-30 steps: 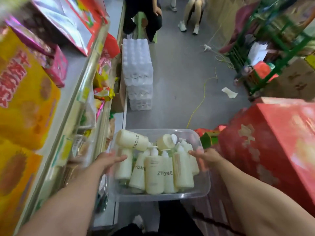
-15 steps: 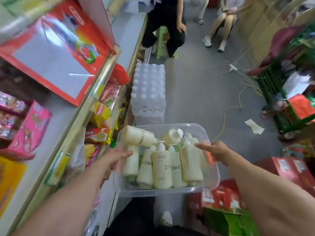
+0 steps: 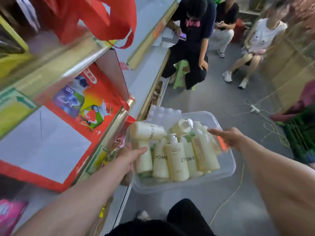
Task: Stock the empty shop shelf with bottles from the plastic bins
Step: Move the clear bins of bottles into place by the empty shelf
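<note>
Head view: nearest the camera, both forearms reach out to a clear plastic bin (image 3: 226,169) carried in the air above the aisle floor. The left hand (image 3: 129,155) clamps the bin's left rim, thumb lying over the edge against a bottle, with the fingers hidden below. The right hand (image 3: 228,136) clamps the right rim, one digit stretched along the top edge and the rest curled under, out of sight.

The bottles (image 3: 177,160), cream-coloured with pump tops, fill the bin. Most lean against each other and two lie loose across the top at the far end. Those two are the likeliest to go: if the bin tips forward, they could roll over the far wall. The thin plastic may also flex under this load and slip from either grip.

To the left, the shelf edge (image 3: 126,114) sits just beside the bin's corner, so a swing that way could knock it. A red box (image 3: 81,116) takes up that level, and a bare grey shelf (image 3: 148,65) shows further along.

Ahead, a wrapped pack of water (image 3: 163,111) stands on the floor just past the bin, and a yellow cable (image 3: 271,123) trails loose to the right. Both are trip hazards, partly hidden from the carrier by the bin. Further on, seated people (image 3: 192,48) narrow the aisle.
</note>
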Action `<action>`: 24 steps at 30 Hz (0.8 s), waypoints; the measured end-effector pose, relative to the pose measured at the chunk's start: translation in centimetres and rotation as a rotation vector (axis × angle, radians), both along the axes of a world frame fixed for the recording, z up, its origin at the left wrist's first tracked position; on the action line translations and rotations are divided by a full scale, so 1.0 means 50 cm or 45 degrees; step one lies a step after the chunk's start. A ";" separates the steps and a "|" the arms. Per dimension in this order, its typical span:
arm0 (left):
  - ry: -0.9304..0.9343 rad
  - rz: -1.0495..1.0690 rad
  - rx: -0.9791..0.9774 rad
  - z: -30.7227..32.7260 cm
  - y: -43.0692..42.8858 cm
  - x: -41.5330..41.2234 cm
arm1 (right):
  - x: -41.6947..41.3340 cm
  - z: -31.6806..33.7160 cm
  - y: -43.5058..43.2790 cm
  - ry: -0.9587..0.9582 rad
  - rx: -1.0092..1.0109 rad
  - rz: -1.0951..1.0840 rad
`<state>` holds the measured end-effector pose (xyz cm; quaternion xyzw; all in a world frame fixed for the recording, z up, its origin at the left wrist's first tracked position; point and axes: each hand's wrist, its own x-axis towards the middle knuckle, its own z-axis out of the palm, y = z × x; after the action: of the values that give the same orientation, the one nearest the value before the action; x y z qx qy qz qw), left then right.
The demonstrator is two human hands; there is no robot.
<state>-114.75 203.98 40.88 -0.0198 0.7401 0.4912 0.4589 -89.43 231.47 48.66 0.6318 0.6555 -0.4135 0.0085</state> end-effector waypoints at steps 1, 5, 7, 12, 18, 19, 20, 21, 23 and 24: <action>-0.012 0.041 0.027 0.003 0.026 -0.015 | -0.032 0.005 0.040 0.004 0.011 0.023; -0.092 0.250 0.040 0.018 0.109 -0.035 | -0.165 0.013 0.189 -0.010 0.022 0.172; -0.140 0.387 0.047 0.010 0.150 -0.031 | -0.228 0.003 0.260 -0.030 0.012 0.265; -0.013 0.793 0.196 -0.009 0.264 -0.011 | -0.393 -0.065 0.427 -0.084 -0.055 0.553; 0.079 1.093 0.245 0.015 0.348 0.046 | -0.576 -0.089 0.538 -0.072 -0.076 1.060; 0.047 1.182 0.073 0.026 0.361 0.054 | -0.603 -0.084 0.545 -0.053 -0.047 1.133; 0.016 1.248 -0.063 0.024 0.371 0.062 | -0.626 -0.079 0.549 -0.028 -0.011 1.188; -0.002 1.309 -0.116 0.022 0.382 0.068 | -0.647 -0.080 0.555 0.004 0.022 1.223; 0.015 1.394 -0.188 0.018 0.400 0.078 | -0.680 -0.095 0.564 0.047 0.046 1.284; 0.020 1.401 -0.242 0.012 0.406 0.082 | -0.689 -0.106 0.565 0.052 0.033 1.321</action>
<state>-110.66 224.26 41.47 -0.4408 0.6651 0.5896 0.1255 -123.86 259.72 43.36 0.2156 0.8876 -0.3591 0.1916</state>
